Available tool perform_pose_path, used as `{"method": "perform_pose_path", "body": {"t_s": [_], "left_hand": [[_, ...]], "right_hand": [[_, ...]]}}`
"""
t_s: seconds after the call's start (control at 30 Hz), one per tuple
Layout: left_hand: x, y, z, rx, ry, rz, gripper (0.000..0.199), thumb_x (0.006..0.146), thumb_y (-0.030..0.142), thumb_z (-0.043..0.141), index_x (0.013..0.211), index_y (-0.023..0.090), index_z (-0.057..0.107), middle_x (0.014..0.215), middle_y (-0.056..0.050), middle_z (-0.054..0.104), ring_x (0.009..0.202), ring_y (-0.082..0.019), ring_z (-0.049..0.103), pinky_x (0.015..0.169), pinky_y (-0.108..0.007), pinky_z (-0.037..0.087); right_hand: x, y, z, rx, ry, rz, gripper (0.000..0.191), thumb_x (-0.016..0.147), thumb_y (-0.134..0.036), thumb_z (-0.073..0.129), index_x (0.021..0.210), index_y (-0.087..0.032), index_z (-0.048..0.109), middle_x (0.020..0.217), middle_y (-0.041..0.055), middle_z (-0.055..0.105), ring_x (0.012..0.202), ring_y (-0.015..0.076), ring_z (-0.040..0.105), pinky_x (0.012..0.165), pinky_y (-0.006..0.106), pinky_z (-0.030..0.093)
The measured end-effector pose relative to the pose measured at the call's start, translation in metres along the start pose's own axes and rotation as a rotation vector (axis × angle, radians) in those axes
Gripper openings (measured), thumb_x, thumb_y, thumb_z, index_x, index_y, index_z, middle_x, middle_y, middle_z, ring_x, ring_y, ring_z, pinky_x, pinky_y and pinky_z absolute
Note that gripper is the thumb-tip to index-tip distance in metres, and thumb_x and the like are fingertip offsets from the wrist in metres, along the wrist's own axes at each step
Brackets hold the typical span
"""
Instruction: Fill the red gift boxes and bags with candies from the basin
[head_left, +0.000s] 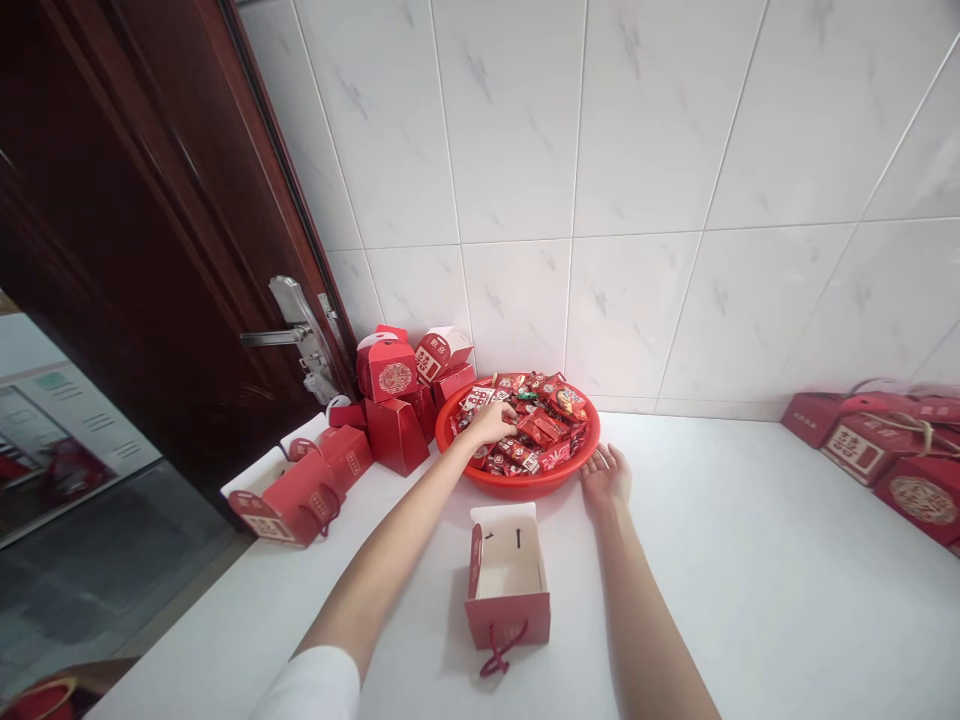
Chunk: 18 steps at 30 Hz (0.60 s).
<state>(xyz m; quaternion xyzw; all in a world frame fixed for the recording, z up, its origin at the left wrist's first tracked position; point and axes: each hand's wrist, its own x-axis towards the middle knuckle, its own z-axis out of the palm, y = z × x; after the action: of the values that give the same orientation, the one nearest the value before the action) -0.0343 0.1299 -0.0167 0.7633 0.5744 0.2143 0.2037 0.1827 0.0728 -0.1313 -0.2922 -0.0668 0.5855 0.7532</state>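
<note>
A red plastic basin (517, 485) heaped with small wrapped sweets (541, 428) stands against the wall. My left hand (491, 423) reaches over its left side into the heap; its fingers are curled down among the wrappers, and what lies between them is hidden. Palm up, my right hand (606, 478) rests by the basin's right rim with its fingers loosely apart, holding nothing. Between my forearms stands a red gift box (508, 618) with its top open, a pale inside showing two dark slots, and a dark red cord handle on the near side.
Several red gift boxes (397, 435) are stacked left of the basin, with an open-topped one (281, 505) nearer me. More red boxes (874, 440) sit at the far right. A dark wooden door (172, 200) with a metal handle (296, 335) borders the white table (750, 560).
</note>
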Motion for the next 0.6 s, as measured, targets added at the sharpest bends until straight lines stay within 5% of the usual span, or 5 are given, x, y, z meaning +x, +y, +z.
{"method": "perform_pose_path", "body": {"t_s": [0.13,0.3,0.43,0.6], "left_hand": [[0.001,-0.002,0.002,-0.121,0.054,-0.019,0.025,0.076,0.019,0.067,0.099,0.014,0.075,0.085,-0.006,0.076,0.084,-0.023,0.071,0.077,-0.031,0.053],[0.006,0.002,0.001,-0.17,0.157,-0.024,0.015,0.083,0.028,0.067,0.091,0.019,0.075,0.099,-0.007,0.077,0.096,-0.023,0.069,0.087,-0.031,0.05],[0.02,0.008,0.005,-0.171,0.138,-0.042,0.014,0.073,0.031,0.077,0.077,0.018,0.073,0.091,-0.007,0.077,0.096,-0.027,0.069,0.087,-0.033,0.049],[0.031,0.009,0.013,-0.237,0.126,-0.068,0.012,0.062,0.015,0.078,0.071,0.017,0.071,0.081,-0.004,0.075,0.088,-0.025,0.068,0.082,-0.032,0.049]], "right_hand": [[0.0,0.0,0.001,0.002,0.003,-0.003,0.017,0.076,-0.03,0.068,0.08,-0.021,0.054,0.07,-0.0026,0.062,0.06,0.0111,0.065,0.057,0.022,0.058],[0.002,0.0,0.001,0.003,0.015,0.004,0.016,0.076,-0.029,0.068,0.079,-0.021,0.054,0.069,-0.0017,0.063,0.058,0.0111,0.064,0.056,0.021,0.058],[0.001,0.0,0.002,0.016,0.038,0.006,0.014,0.075,-0.027,0.068,0.078,-0.021,0.055,0.068,-0.002,0.062,0.058,0.0113,0.064,0.055,0.022,0.057],[0.001,0.0,0.004,0.04,0.059,0.006,0.009,0.076,-0.025,0.063,0.079,-0.022,0.055,0.07,-0.0015,0.064,0.059,0.0118,0.064,0.054,0.022,0.057]]}}
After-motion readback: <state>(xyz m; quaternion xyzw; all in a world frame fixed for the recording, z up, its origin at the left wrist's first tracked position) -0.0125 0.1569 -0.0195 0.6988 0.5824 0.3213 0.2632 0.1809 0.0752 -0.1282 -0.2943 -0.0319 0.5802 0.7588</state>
